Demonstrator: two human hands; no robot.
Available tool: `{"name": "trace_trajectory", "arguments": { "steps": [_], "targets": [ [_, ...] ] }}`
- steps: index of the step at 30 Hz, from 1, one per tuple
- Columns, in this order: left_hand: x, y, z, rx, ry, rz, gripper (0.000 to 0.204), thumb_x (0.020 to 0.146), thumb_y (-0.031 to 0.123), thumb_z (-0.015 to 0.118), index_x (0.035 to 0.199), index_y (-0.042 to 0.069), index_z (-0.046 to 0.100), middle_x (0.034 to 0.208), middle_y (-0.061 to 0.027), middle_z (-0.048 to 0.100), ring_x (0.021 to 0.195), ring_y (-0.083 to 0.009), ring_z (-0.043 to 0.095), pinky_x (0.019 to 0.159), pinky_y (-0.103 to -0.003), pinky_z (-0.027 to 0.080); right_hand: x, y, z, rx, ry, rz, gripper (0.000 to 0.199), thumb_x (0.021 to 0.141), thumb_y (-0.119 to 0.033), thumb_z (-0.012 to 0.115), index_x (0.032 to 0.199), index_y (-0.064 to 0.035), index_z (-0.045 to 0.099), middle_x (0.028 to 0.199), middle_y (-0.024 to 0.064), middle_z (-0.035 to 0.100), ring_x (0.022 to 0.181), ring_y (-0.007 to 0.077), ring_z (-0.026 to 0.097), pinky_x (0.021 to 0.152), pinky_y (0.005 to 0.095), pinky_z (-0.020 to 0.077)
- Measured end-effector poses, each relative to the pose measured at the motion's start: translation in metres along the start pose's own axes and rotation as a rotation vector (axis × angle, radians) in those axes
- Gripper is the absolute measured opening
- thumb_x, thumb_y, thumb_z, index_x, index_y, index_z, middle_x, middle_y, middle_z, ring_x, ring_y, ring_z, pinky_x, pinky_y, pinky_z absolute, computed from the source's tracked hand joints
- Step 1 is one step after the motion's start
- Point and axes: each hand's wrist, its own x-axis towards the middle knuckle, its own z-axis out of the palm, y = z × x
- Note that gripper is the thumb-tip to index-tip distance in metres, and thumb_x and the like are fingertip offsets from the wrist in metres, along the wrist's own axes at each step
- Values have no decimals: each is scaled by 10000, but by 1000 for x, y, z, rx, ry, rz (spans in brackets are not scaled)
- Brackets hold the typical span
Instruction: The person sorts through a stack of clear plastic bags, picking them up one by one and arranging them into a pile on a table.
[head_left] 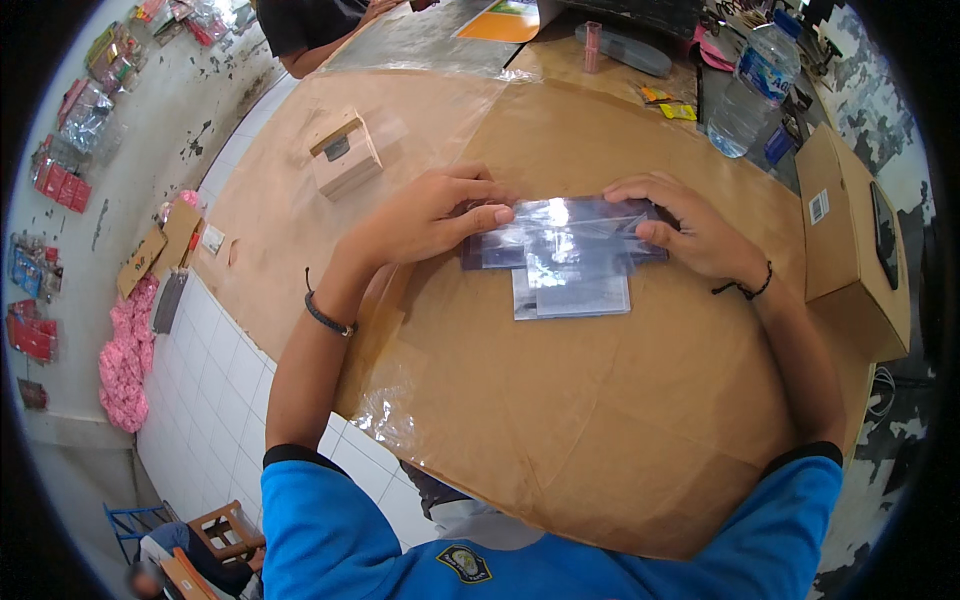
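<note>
my left hand [425, 218] rests on the left end of a clear plastic sleeve [570, 255] that lies flat on the counter [600, 420]; thumb and fingertips pinch its left edge. my right hand [690, 232] presses the sleeve's right end, fingers curled over the top edge and thumb laid along it, so both hands grasp the same sleeve. the sleeve is glossy and reflects light at its centre; a dark purple band runs across its upper half, and a paler rectangular part extends toward me from the lower edge. the sleeve lies near the middle of the counter, which is covered with brown paper under a clear film.

a small wooden box [345, 153] with a dark slot stands beyond my left hand, well apart from the sleeve. a cardboard box [850, 245] sits at the right edge of the counter, near my right wrist. a clear plastic water bottle [755, 90] stands at the far right. a pink cylindrical tube [592, 47] stands upright at the far edge. pink packets [125, 355] lie piled on the floor at the left.
</note>
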Motion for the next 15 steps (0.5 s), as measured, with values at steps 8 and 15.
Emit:
{"name": "trace_trajectory", "arguments": {
  "steps": [8, 15],
  "targets": [
    [-1, 9, 0, 143, -59, -3, 732, 800, 421, 836, 1405, 69, 623, 1148, -128, 611, 1021, -269, 608, 885, -366, 504, 1, -4, -2, -68, 12, 12, 430, 1034, -405, 582, 1310, -79, 631, 1279, 110, 639, 1184, 288, 571, 1057, 390, 426],
    [0, 13, 9, 198, -37, -6, 750, 788, 446, 825, 1396, 60, 614, 1167, -146, 590, 1035, -291, 610, 897, -383, 516, -1, -13, 0, -156, 16, -26, 417, 1017, -390, 607, 1292, -78, 635, 1308, 95, 632, 1205, 286, 561, 1077, 395, 414]
  ]
}}
